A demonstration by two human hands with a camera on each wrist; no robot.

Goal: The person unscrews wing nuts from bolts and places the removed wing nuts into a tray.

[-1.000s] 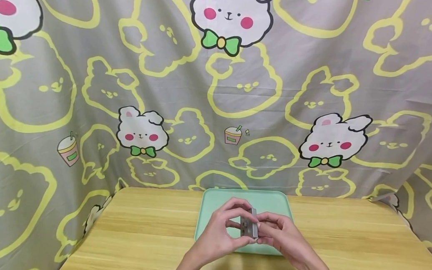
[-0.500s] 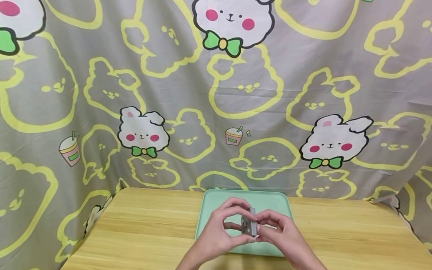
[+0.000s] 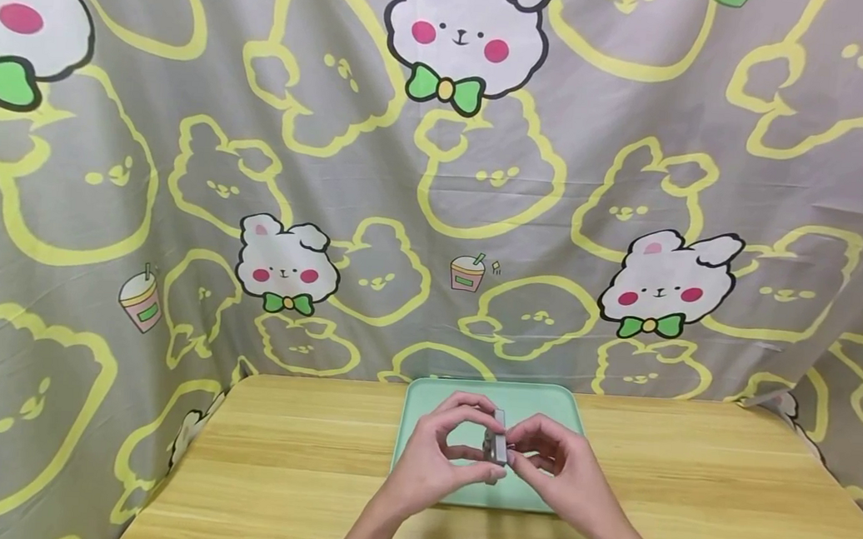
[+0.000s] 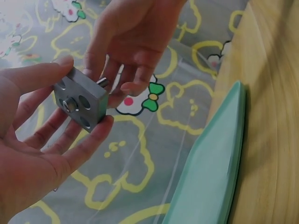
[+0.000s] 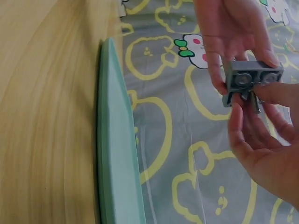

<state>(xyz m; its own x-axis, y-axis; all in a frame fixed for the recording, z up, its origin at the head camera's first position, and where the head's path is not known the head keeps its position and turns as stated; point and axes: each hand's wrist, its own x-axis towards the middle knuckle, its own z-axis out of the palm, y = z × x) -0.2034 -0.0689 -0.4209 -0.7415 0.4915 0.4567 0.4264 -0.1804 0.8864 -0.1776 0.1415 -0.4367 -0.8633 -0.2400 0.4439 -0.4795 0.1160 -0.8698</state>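
Observation:
A grey metal block (image 3: 500, 448) with round holes is held above the tray, apart from it. My left hand (image 3: 437, 454) grips it by its edges, thumb on one side and fingers on the other. In the left wrist view, a threaded end sits at the middle of the block's face (image 4: 88, 95). A metal pin (image 4: 103, 82) juts from the opposite side. My right hand (image 3: 575, 472) is at that side; in the right wrist view its thumb and forefinger pinch a small metal part (image 5: 246, 94) beside the pin. Fingertips partly hide this part.
The pale green tray (image 3: 494, 384) lies on the wooden table (image 3: 299, 444), below and behind the hands. A grey curtain (image 3: 422, 194) with rabbit pictures hangs along the table's back and sides.
The block has turned slightly in my left hand and shifted a little to the left. My right hand has followed, its thumb and forefinger changing position at the block.

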